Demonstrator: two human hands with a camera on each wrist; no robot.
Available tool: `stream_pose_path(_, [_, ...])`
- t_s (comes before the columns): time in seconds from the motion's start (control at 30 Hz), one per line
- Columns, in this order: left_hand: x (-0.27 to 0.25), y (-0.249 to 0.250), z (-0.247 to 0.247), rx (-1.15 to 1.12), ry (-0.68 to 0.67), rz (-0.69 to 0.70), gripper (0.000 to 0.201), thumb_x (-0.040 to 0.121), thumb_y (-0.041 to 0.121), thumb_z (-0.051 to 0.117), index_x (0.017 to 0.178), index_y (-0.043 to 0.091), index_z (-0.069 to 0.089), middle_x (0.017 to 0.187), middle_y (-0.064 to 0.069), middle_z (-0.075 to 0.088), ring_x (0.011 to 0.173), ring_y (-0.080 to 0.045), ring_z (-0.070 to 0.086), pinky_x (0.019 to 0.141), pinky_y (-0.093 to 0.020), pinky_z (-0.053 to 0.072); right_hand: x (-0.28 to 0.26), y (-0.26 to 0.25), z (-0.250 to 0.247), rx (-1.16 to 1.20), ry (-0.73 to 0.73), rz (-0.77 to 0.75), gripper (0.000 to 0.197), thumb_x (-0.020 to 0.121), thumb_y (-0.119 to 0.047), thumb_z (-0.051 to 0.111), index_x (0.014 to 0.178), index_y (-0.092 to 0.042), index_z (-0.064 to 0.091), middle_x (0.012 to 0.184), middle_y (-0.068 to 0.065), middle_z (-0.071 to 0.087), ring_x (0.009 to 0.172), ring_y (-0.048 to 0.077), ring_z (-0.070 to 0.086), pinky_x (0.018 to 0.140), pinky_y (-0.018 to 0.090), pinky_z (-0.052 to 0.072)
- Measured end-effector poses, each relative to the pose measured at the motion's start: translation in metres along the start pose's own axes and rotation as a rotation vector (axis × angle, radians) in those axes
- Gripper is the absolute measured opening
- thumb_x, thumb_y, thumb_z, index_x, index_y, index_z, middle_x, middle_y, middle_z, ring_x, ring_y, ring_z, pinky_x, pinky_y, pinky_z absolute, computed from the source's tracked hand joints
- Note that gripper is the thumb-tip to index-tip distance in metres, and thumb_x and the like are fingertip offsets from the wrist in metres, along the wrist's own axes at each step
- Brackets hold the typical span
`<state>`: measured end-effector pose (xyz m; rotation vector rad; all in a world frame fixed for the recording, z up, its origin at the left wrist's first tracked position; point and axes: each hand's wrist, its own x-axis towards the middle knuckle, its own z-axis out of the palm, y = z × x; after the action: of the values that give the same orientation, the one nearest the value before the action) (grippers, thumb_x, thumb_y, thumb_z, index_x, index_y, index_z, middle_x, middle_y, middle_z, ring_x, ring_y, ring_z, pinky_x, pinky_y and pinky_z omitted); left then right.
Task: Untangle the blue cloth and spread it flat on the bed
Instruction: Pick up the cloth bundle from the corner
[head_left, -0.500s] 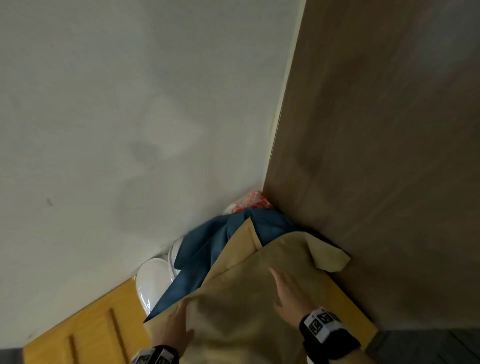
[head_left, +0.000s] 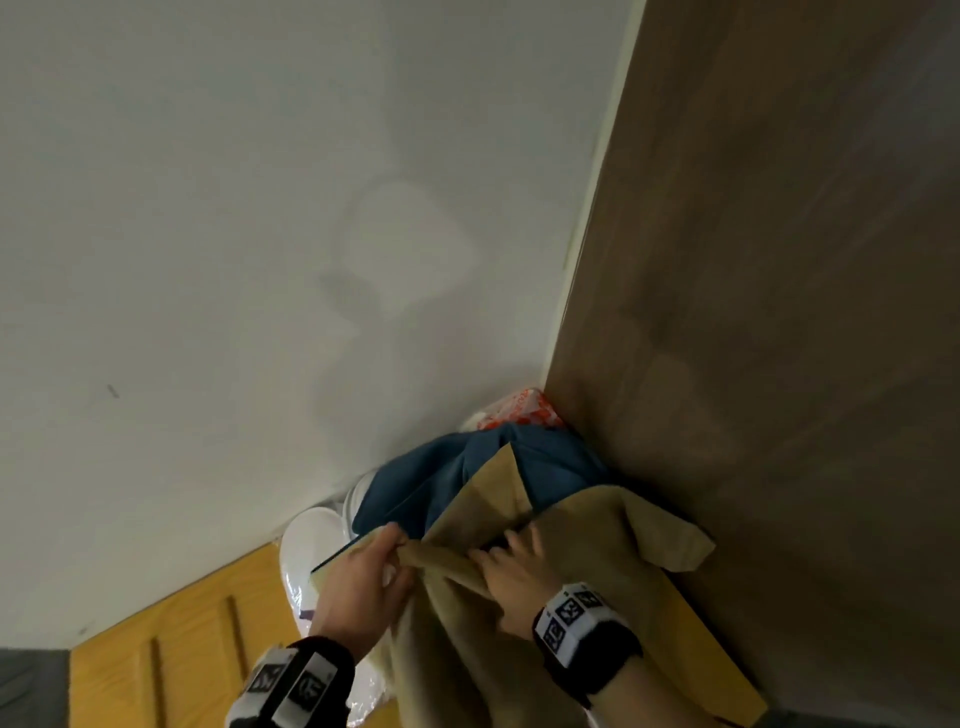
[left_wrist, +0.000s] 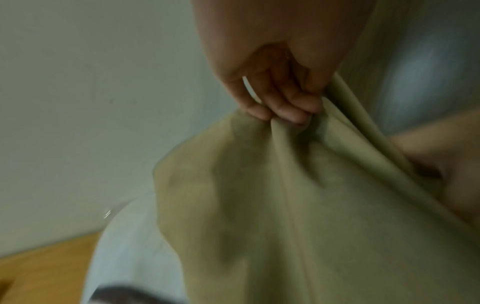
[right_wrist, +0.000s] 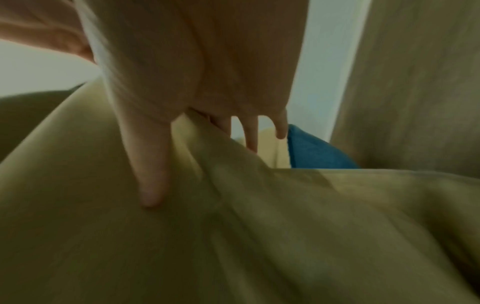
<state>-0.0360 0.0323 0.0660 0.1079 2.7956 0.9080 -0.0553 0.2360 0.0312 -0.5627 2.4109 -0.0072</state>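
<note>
Head view, nearest first: left hand (head_left: 363, 587) with a black wristband carrying white marker tags, fingers curled and pinching a bunched fold of soft tan cloth (head_left: 519, 649); left wrist view confirms fingertips (left_wrist: 285, 111) clamped on a ridge of that tan fabric (left_wrist: 298, 205). Right hand (head_left: 514, 577), same kind of wristband, lies on the tan cloth just right of the left hand, fingers spread apart; right wrist view shows the thumb (right_wrist: 152, 174) pressed onto the tan fabric (right_wrist: 233, 236) and the other fingers straight, reaching over a raised fold, so it grips nothing as far as I can tell. Crumpled dark blue cloth (head_left: 441, 478) sits just beyond both sets of fingertips, partly under the tan cloth, with a tan flap lying across its middle; in the right wrist view a patch of blue cloth (right_wrist: 311, 150) shows just past the little finger, contact unclear. Neither hand holds the blue cloth. Left of it, white rounded plastic-looking objects (head_left: 311, 540) on a yellow-orange wooden panel (head_left: 171, 639). Behind the blue cloth, an orange-and-white printed bag (head_left: 524, 408) in the corner. Farthest: plain white wall (head_left: 260, 208) and brown wood-grain panel (head_left: 779, 260).
</note>
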Motion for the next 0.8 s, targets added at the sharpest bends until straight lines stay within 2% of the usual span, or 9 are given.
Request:
stream_pose_path(0.07, [0.016, 0.023, -0.016, 0.039, 0.13, 0.068, 0.018, 0.081, 0.031, 0.055, 0.079, 0.038, 0.039, 0.063, 0.016, 0.053, 0.057, -0.007, 0.05, 0.048, -0.016, 0.034, -0.006, 0.02, -0.014, 0.045, 0.067, 0.089, 0.035, 0.087, -0.022, 0.052, 0.122, -0.02, 0.045, 0.124, 0.009, 0.057, 0.127, 0.032, 0.041, 0.113, 0.058, 0.003])
stream_pose_path(0.13, [0.035, 0.041, -0.025, 0.061, 0.257, 0.086, 0.013, 0.077, 0.03, 0.057, 0.086, 0.032, 0.047, 0.062, 0.003, 0.061, 0.056, -0.024, 0.056, 0.046, -0.026, 0.037, -0.014, 0.047, -0.033, 0.14, 0.237, 0.181, 0.029, 0.09, -0.016, 0.045, 0.118, -0.02, 0.047, 0.117, 0.007, 0.062, 0.117, 0.027, 0.05, 0.112, 0.052, 0.016])
stream_pose_path(0.23, [0.066, 0.055, -0.023, 0.009, 0.333, -0.039, 0.015, 0.084, 0.013, 0.058, 0.098, 0.016, 0.057, 0.083, -0.016, 0.069, 0.08, -0.041, 0.064, 0.064, -0.039, 0.048, -0.019, 0.09, -0.06, 0.171, 0.505, 0.305, 0.033, 0.092, -0.011, 0.038, 0.123, -0.021, 0.046, 0.122, 0.004, 0.057, 0.116, 0.024, 0.049, 0.104, 0.043, 0.027])
stream_pose_path(0.3, [0.085, 0.06, -0.013, -0.009, 0.315, -0.022, 0.031, 0.085, 0.009, 0.055, 0.116, 0.015, 0.054, 0.106, -0.014, 0.067, 0.101, -0.038, 0.061, 0.085, -0.04, 0.048, -0.015, 0.11, -0.069, 0.192, 0.604, 0.387, 0.037, 0.093, -0.013, 0.038, 0.129, -0.023, 0.042, 0.129, 0.003, 0.051, 0.121, 0.024, 0.043, 0.105, 0.042, 0.028])
stream_pose_path(0.37, [0.101, 0.062, 0.003, -0.03, 0.179, 0.01, 0.065, 0.083, 0.007, 0.058, 0.143, 0.013, 0.033, 0.14, -0.01, 0.048, 0.131, -0.028, 0.043, 0.109, -0.038, 0.033, -0.008, 0.121, -0.069, 0.246, 0.62, 0.434, 0.049, 0.093, -0.015, 0.042, 0.14, -0.023, 0.03, 0.141, 0.005, 0.04, 0.131, 0.024, 0.034, 0.109, 0.044, 0.026])
stream_pose_path(0.43, [0.114, 0.058, 0.017, -0.061, 0.015, -0.033, 0.089, 0.083, 0.01, 0.061, 0.15, 0.016, 0.004, 0.158, -0.005, 0.015, 0.145, -0.021, 0.019, 0.117, -0.041, 0.021, 0.001, 0.126, -0.062, 0.295, 0.591, 0.45, 0.067, 0.09, -0.024, 0.052, 0.146, -0.024, 0.017, 0.151, 0.006, 0.027, 0.139, 0.026, 0.022, 0.112, 0.046, 0.024])
stream_pose_path(0.5, [0.122, 0.048, 0.032, 0.003, -0.091, -0.118, 0.096, 0.083, 0.019, 0.064, 0.15, 0.02, -0.005, 0.16, 0.0, 0.001, 0.147, -0.021, 0.012, 0.117, -0.045, 0.022, 0.01, 0.128, -0.049, 0.33, 0.498, 0.431, 0.09, 0.081, -0.04, 0.063, 0.148, -0.025, 0.004, 0.155, 0.006, 0.016, 0.143, 0.029, 0.014, 0.112, 0.05, 0.022])
stream_pose_path(0.67, [0.113, 0.022, 0.065, 0.132, -0.32, -0.284, 0.101, 0.078, 0.044, 0.065, 0.146, 0.04, -0.01, 0.159, 0.007, -0.011, 0.148, -0.025, 0.003, 0.114, -0.056, 0.022, 0.036, 0.137, -0.021, 0.439, 0.164, 0.446, 0.127, 0.065, -0.048, 0.076, 0.144, -0.031, -0.021, 0.158, 0.012, -0.006, 0.143, 0.041, 0.004, 0.112, 0.058, 0.02])
stream_pose_path(0.8, [0.109, 0.005, 0.076, 0.126, -0.349, -0.36, 0.109, 0.072, 0.053, 0.069, 0.146, 0.04, -0.01, 0.16, 0.004, -0.01, 0.147, -0.026, 0.001, 0.113, -0.055, 0.024, 0.057, 0.153, -0.015, 0.754, 0.01, 0.481, 0.141, 0.06, -0.04, 0.084, 0.141, -0.025, -0.031, 0.157, 0.017, 0.0, 0.142, 0.04, 0.016, 0.114, 0.055, 0.022])
